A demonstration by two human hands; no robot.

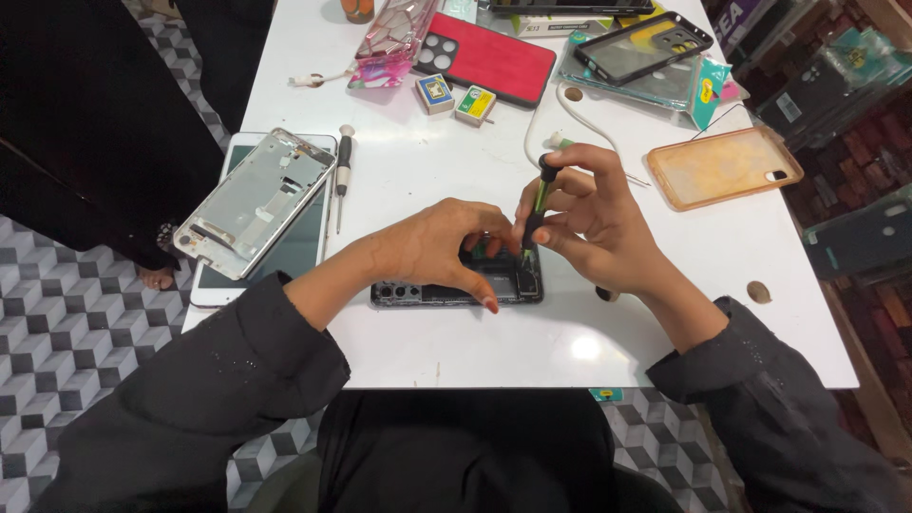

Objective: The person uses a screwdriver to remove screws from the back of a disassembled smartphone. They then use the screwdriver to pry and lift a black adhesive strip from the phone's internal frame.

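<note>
Nearest the body: opened phone (456, 285), dark, flat on the white table (570, 342), back cover off, internals partly visible between the fingers.

Left hand (432, 249) pressed over the phone's middle, fingers curled down and closed on its frame, thumb tip hooked over the near edge.

Right hand (594, 223) just right of the left fingertips, thumb and forefingers pinched shut around a green-and-black screwdriver (538, 204). Shaft near upright, slightly tilted, tip down into the phone's right end (exact contact point hidden by fingers).

Left of the left fingers, well apart: silver metal phone frame (255, 201) lying across a white tablet-like slab (304, 242); a second small screwdriver (343, 171) just beside the frame's right edge.

Right of the right fingers: translucent orange phone case (724, 167), lying free. White cable (579, 119) curving behind the right hand's fingertips.

Beyond the fingers, farther up the table: two small boxes (454, 98), side by side; red phone case (486, 57) with dark camera cut-out; clear pinkish patterned case (391, 38) left of it; black-rimmed case (641, 46) on clear packets at the far right.
</note>
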